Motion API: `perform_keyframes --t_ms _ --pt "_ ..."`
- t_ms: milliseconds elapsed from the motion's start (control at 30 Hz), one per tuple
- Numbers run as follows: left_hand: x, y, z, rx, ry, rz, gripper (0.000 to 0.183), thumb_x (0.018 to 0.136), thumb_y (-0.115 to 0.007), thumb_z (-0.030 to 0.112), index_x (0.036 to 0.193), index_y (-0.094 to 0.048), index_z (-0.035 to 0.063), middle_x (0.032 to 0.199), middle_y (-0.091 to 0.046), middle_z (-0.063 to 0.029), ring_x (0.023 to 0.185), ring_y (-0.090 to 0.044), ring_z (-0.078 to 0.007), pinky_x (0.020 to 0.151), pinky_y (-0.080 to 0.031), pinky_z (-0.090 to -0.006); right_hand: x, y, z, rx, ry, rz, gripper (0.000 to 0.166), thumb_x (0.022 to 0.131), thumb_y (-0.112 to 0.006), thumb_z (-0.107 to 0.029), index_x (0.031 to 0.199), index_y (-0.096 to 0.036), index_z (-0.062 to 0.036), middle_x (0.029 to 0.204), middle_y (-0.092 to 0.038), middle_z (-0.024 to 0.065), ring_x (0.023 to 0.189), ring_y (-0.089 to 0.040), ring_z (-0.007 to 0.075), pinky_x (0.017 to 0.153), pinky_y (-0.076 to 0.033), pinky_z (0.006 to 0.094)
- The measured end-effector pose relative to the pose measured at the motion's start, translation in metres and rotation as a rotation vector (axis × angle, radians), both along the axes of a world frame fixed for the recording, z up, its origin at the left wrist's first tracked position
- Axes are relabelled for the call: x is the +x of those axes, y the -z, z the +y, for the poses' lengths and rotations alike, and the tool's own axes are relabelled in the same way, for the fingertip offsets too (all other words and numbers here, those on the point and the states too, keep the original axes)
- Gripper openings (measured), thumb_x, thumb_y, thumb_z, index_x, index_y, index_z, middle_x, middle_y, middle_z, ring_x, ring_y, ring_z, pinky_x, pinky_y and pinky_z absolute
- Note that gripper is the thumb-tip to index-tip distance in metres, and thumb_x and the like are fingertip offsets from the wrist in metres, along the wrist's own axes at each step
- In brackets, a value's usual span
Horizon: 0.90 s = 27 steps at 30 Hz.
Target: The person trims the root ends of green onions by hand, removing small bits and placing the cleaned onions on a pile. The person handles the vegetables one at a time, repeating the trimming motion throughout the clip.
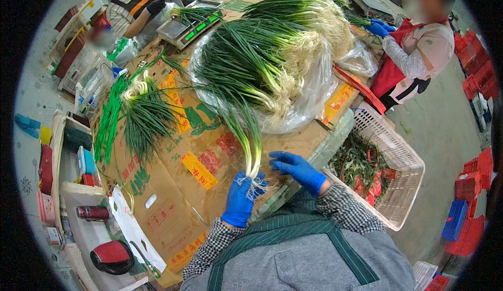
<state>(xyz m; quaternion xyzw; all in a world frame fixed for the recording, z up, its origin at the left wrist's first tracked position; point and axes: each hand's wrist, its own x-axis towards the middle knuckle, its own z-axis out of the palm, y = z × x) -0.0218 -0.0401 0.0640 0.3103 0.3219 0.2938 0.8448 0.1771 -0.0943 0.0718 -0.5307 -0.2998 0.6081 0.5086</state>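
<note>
My left hand (240, 200), in a blue glove, grips a few green onions (251, 149) by their white root ends, near the table's front edge. Their leaves stretch away from me towards a large pile of green onions (251, 59) lying on clear plastic sheeting (314, 106). To the right of the held stalks, my blue-gloved right hand (297, 170) is held with its fingers apart and nothing in them. A smaller bunch of green onions (147, 118) rests on the left of the table, beside a bundle of green mesh netting or ties (110, 122).
Flattened cardboard (169, 181) covers the table. A white plastic crate (404, 185) with leaf scraps stands at right. Digital scales (190, 27) sit at the back left. A co-worker in a red apron (397, 51) is at right, another person (133, 8) at upper left.
</note>
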Motion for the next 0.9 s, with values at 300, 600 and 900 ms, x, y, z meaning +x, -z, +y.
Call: perform_keyframes --t_ms 300,600,900 --pt "-0.014 -0.006 -0.001 0.065 0.067 -0.034 0.041 0.09 -0.047 0.02 0.124 -0.037 -0.0002 0.111 -0.052 -0.0126 0.096 -0.055 -0.0209 0.085 -0.046 -0.0339 -0.029 0.008 0.041 0.062 -0.062 0.444 0.034 0.088 -0.052 -0.023 0.113 -0.052 -0.0002 0.104 -0.059 0.0086 0.093 -0.057 0.0158 0.083 -0.046 0.0298" --pt "-0.01 -0.001 0.0 0.271 0.184 0.251 0.039 0.089 -0.045 0.011 0.125 -0.036 0.0001 0.116 -0.049 -0.0135 0.106 -0.05 -0.0206 0.089 -0.042 -0.0311 -0.034 -0.005 0.043 0.148 -0.081 -0.031 0.029 0.081 -0.061 -0.01 0.107 -0.056 0.0016 0.094 -0.061 0.0065 0.088 -0.057 0.0127 0.08 -0.046 0.0289" --pt "-0.018 0.024 0.0 0.252 0.19 0.284 0.035 0.087 -0.048 0.009 0.12 -0.042 -0.0007 0.108 -0.051 -0.0082 0.096 -0.05 -0.0159 0.084 -0.041 -0.0269 -0.041 0.0 0.035 0.302 -0.233 -0.331 0.032 0.083 -0.058 -0.014 0.112 -0.056 -0.0011 0.106 -0.06 0.0123 0.094 -0.059 0.018 0.084 -0.045 0.0296"
